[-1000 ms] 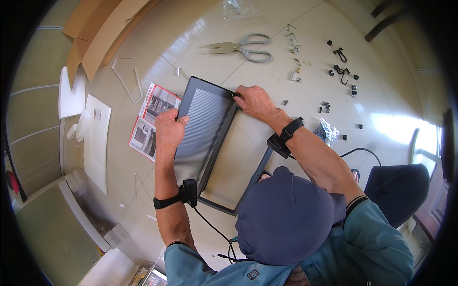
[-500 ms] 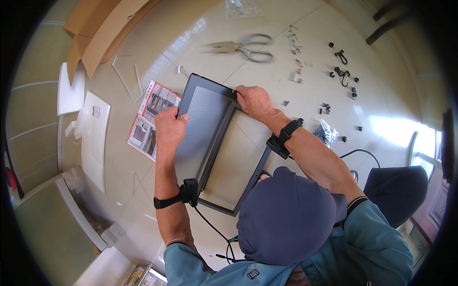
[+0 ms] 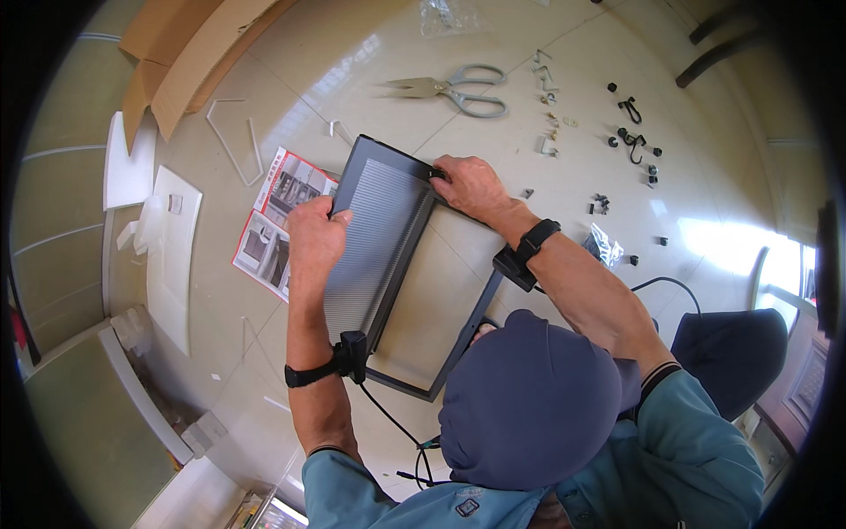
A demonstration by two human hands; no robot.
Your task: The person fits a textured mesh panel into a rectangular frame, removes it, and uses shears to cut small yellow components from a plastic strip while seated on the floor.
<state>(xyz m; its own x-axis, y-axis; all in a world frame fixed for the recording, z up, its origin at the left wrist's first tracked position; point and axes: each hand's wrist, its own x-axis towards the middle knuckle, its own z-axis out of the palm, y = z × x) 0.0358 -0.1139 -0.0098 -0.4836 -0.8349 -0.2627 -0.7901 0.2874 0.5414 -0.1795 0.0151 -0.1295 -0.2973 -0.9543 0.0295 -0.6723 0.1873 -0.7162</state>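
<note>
1 pair of grey-handled scissors point(image 3: 438, 87) lies on the tiled floor point(image 3: 388, 53); brown cardboard point(image 3: 196, 70) and 2 white boards point(image 3: 172, 264) sit at left.

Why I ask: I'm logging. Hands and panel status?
Left hand grips mesh panel by left edge. Right hand at its upper right corner. Booklet just left.

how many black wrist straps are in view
2: one strap around the left forearm, the other strap around the right forearm.
</note>
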